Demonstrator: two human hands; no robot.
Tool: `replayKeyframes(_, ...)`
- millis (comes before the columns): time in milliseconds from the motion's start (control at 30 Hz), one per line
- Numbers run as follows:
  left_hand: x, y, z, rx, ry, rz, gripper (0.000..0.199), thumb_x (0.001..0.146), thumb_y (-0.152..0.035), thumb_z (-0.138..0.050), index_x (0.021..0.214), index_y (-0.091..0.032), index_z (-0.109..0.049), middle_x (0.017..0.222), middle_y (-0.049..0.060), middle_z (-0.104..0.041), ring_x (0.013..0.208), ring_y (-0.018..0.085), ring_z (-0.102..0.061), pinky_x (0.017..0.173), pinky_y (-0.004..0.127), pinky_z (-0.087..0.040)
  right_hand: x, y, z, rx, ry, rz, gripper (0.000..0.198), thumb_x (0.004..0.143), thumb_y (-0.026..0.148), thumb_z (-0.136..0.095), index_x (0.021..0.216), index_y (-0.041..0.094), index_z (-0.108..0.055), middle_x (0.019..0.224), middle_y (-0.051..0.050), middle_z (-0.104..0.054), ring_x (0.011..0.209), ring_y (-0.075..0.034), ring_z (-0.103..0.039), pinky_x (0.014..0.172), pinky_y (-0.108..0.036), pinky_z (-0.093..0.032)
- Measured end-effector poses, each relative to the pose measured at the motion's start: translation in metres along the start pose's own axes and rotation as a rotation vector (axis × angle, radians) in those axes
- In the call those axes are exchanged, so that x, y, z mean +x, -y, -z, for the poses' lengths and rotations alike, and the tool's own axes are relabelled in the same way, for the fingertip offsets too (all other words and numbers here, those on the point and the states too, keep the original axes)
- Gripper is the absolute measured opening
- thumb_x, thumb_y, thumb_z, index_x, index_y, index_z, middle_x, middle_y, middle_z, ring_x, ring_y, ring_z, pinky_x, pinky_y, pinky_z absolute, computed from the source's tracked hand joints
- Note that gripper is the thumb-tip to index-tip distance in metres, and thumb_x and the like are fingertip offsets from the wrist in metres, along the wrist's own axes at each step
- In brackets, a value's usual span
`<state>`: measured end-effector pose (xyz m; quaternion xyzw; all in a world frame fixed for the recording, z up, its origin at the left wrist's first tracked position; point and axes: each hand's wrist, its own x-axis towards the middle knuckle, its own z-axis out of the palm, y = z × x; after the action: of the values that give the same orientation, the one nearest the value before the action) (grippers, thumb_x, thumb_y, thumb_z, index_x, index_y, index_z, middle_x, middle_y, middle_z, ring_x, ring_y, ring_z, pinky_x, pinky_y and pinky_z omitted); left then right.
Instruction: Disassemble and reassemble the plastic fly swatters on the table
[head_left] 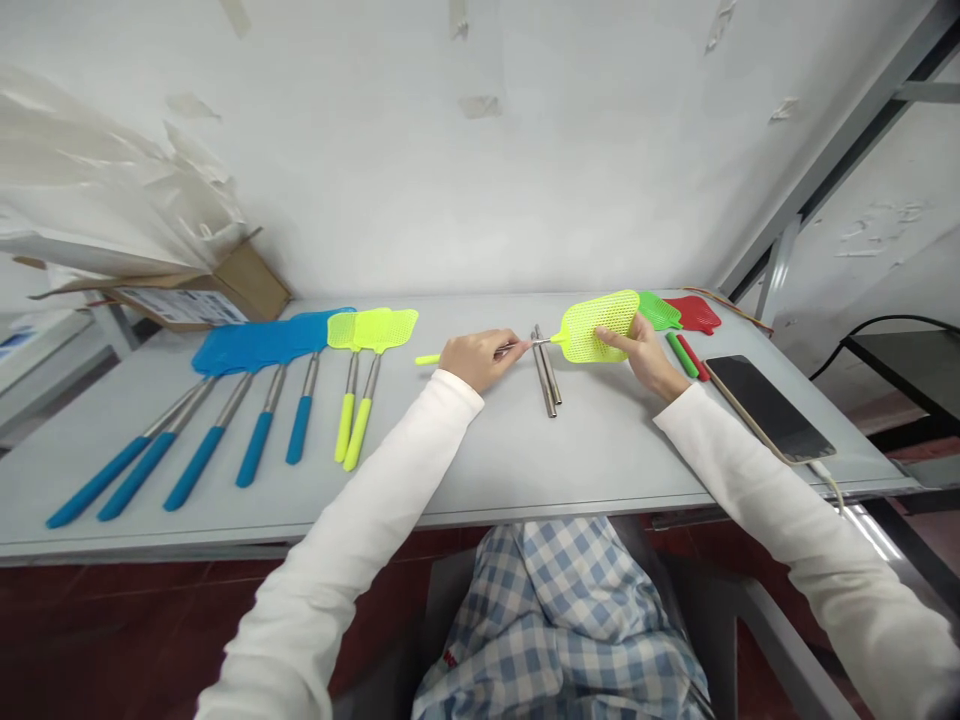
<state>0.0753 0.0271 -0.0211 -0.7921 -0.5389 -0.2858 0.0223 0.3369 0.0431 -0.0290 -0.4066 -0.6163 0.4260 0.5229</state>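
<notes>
My left hand [480,360] is closed around the metal rod of a yellow fly swatter, whose yellow grip sticks out to the left. My right hand [646,355] pinches the yellow mesh head [592,325] of the same swatter, thumb on its face. Rod and head meet between the two hands, though I cannot tell whether they are fully joined. Just below lie two bare metal rods [547,380]. Behind my right hand are a green swatter head [658,311] and a red swatter head [694,313], with a green grip [682,356] and a red grip [694,357] beside them.
Two yellow swatters [364,385] and several blue swatters [259,345] lie on the left of the grey table [465,470]. A cardboard box [240,285] stands at the back left. At the right lies a phone [769,405] with a cable. A white wall bounds the back.
</notes>
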Motion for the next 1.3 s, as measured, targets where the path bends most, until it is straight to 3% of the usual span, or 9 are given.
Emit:
replayKeyframes(133,0.001,0.0,0.003,0.001,0.065,-0.044,0.023,0.089,-0.038,-0.054,0.098,-0.024,-0.07,0.076,0.0,-0.069,0.076,0.016,-0.065,0.062,0.027,-0.038,0.002,0.001,0.002,-0.134,-0.075,0.074,0.061,0.071,0.065,-0.072,0.116,0.027,-0.055,0.12,-0.008,-0.064,0.115,-0.028,-0.06,0.103,-0.051,-0.048)
replayKeyframes(267,0.001,0.004,0.001,-0.026,0.092,0.022,0.029,0.09,-0.028,-0.052,0.116,-0.025,-0.063,0.09,0.001,-0.073,0.086,0.018,-0.068,0.069,0.027,-0.043,0.006,-0.008,0.005,-0.257,-0.184,0.112,0.067,0.073,0.067,-0.068,0.123,0.027,-0.048,0.127,-0.01,-0.057,0.12,-0.028,-0.054,0.105,-0.052,-0.045)
replayKeyframes(467,-0.007,0.003,0.017,-0.221,-0.099,0.263,0.015,0.09,-0.031,-0.054,0.102,-0.022,-0.058,0.093,0.005,-0.075,0.093,0.021,-0.069,0.082,0.031,-0.047,0.011,-0.021,0.014,-0.385,-0.277,0.109,0.044,0.086,0.058,-0.053,0.115,0.026,-0.048,0.126,-0.014,-0.053,0.11,-0.028,-0.053,0.1,-0.053,-0.045)
replayKeyframes(600,-0.018,0.014,0.042,-0.315,-0.12,0.452,0.015,0.087,-0.036,-0.057,0.092,-0.023,-0.054,0.089,0.004,-0.075,0.083,0.019,-0.068,0.078,0.032,-0.049,0.01,-0.026,0.013,-0.661,-0.19,0.162,0.025,0.089,0.041,-0.046,0.105,0.023,-0.055,0.113,-0.014,-0.054,0.107,-0.03,-0.05,0.097,-0.053,-0.043)
replayKeyframes(733,-0.03,0.041,0.058,-0.221,0.007,0.571,0.019,0.077,-0.032,-0.066,0.077,-0.022,-0.05,0.093,0.005,-0.072,0.083,0.019,-0.066,0.079,0.032,-0.049,0.006,-0.028,0.006,-0.857,-0.019,0.246,0.024,0.09,0.03,-0.043,0.1,0.02,-0.062,0.105,-0.014,-0.053,0.108,-0.03,-0.049,0.103,-0.054,-0.037)
replayKeyframes(867,-0.043,0.068,0.058,-0.114,0.167,0.668,0.022,0.079,-0.037,-0.064,0.076,-0.022,-0.047,0.084,0.005,-0.067,0.077,0.02,-0.064,0.082,0.036,-0.05,0.001,-0.028,0.0,-0.905,0.108,0.275,0.031,0.091,0.028,-0.042,0.108,0.018,-0.066,0.109,-0.015,-0.051,0.105,-0.03,-0.049,0.102,-0.052,-0.037)
replayKeyframes(967,-0.048,0.079,0.049,-0.021,0.191,0.652,0.02,0.079,-0.035,-0.062,0.083,-0.02,-0.049,0.086,0.006,-0.064,0.081,0.022,-0.063,0.086,0.04,-0.05,-0.002,-0.026,-0.004,-0.891,0.203,0.328,0.035,0.095,0.031,-0.041,0.116,0.023,-0.068,0.111,-0.014,-0.05,0.108,-0.029,-0.048,0.103,-0.052,-0.037)
replayKeyframes(1133,-0.053,0.079,0.038,0.159,0.151,0.533,0.029,0.082,-0.031,-0.056,0.107,-0.017,-0.054,0.113,0.016,-0.059,0.11,0.032,-0.058,0.095,0.046,-0.047,-0.008,-0.022,-0.014,-0.864,0.407,0.393,0.042,0.099,0.042,-0.038,0.125,0.029,-0.068,0.116,-0.013,-0.051,0.109,-0.027,-0.049,0.104,-0.049,-0.035)
replayKeyframes(1300,-0.063,0.078,0.043,0.274,0.229,0.459,0.032,0.09,-0.03,-0.044,0.116,-0.016,-0.055,0.123,0.02,-0.059,0.114,0.038,-0.055,0.098,0.053,-0.042,-0.012,-0.015,-0.02,-0.916,0.407,0.392,0.043,0.099,0.046,-0.038,0.124,0.028,-0.069,0.113,-0.013,-0.054,0.104,-0.027,-0.051,0.099,-0.047,-0.037)
